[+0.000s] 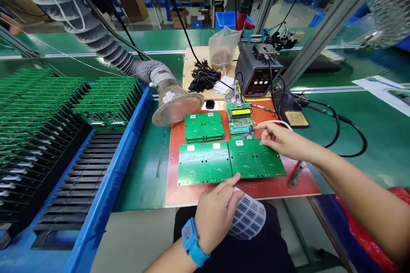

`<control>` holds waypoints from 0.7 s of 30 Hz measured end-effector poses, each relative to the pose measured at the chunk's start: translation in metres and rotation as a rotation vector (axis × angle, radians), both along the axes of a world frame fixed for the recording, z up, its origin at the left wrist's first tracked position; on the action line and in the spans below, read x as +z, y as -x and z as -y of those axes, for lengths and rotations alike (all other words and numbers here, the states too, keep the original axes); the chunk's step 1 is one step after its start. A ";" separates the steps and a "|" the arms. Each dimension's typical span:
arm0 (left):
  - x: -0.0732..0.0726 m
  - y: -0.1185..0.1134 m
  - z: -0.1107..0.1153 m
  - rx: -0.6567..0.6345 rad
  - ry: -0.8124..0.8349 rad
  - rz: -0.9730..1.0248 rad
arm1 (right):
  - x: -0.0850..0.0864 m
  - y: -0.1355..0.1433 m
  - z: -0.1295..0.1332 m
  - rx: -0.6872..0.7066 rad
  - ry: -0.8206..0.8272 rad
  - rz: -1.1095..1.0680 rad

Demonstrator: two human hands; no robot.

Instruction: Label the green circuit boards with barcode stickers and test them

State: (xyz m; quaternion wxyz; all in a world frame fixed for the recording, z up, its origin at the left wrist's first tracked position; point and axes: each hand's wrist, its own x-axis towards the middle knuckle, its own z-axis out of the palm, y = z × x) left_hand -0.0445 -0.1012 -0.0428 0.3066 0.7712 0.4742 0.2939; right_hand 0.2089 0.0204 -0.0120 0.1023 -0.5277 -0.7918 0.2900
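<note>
At far left, a blue tray (130,145) carries racked green boards (109,100) standing on edge. On the worktop (141,179), a red mat (173,192) bears a small stack of boards (205,126) and, nearer the person, the left board (205,164), lying flat. The left hand (216,211), blue watch (191,239) at the wrist, is partly closed: thumb and curled fingers grip a label sheet (248,219) over the lap, while the index finger extends to the near edge of the right board (256,160), which lies flat directly beside the left board. Behind these stands a board with a lit yellow display (240,112). The right hand (273,138) is narrow, fingers curled and thumb drawn in, at the right board's far edge; whether it pinches anything cannot be told.
</note>
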 end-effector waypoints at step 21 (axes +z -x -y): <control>0.012 0.055 0.039 0.115 -0.049 0.552 | 0.023 0.118 0.042 0.323 -0.310 0.187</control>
